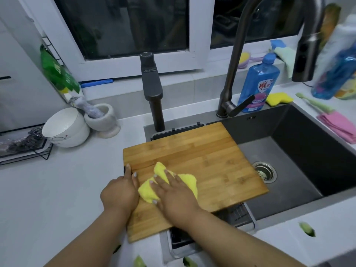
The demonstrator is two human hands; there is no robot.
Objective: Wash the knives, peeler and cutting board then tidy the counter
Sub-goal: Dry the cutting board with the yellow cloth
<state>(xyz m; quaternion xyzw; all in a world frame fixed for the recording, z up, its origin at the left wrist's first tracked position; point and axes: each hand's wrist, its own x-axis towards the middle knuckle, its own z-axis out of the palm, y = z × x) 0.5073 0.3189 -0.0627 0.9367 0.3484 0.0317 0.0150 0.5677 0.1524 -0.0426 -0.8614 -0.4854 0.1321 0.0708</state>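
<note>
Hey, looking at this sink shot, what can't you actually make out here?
- Head view: knives and peeler are not visible anywhere.
- Sink rack: mostly hidden under the wooden cutting board.
- Yellow cloth: middle covered by the right hand.
- Bottles at right: motion-blurred, labels unreadable.
- Left hand: its fingertips curl over the board's edge, unseen.

Home kitchen, at the sink under a window (123, 26). Evidence: dark inset sink (300, 151) with drain strainer (264, 172) and pull-down faucet (238, 60); blue dish-soap bottle (258, 83); yellow sponge (278, 98); stone mortar and pestle (103, 120); stacked white bowls (66, 128); bamboo cutting board (202, 160) lying across the sink's left part; white countertop (57, 199).
</note>
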